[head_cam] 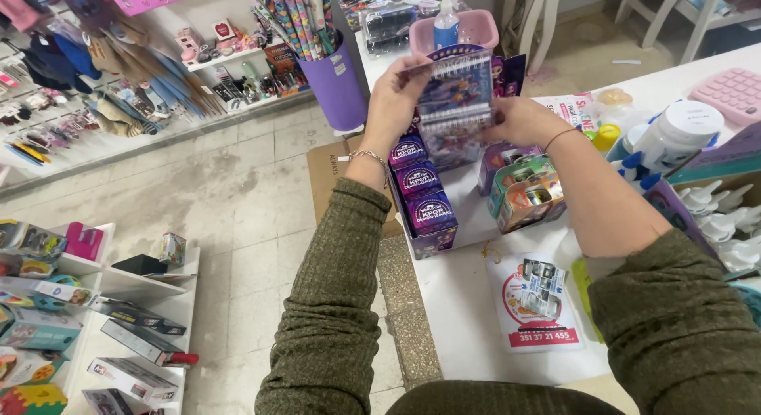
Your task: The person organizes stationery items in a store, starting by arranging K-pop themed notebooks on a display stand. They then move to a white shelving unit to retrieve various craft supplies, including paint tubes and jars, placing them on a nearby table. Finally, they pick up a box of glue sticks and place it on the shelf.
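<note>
Both my hands hold up a small spiral-bound notebook (pixel 454 98) with a purple cartoon cover, above the white counter (pixel 468 304). My left hand (pixel 394 98) grips its left edge; a bracelet hangs at that wrist. My right hand (pixel 519 120) holds the right edge, with a thin band on the wrist. Directly below the notebook stands a row of purple boxed packs (pixel 424 197) at the counter's left edge. Colourful boxed toys (pixel 523 191) sit just under my right hand.
A pink basket (pixel 456 28) with a blue spray bottle stands behind the notebook. White bottles (pixel 674 137) and a pink calculator (pixel 729 90) lie at the right. A purple bin of wrapping rolls (pixel 337 86) stands on the floor. White shelves with boxed toys (pixel 95 320) are at the lower left.
</note>
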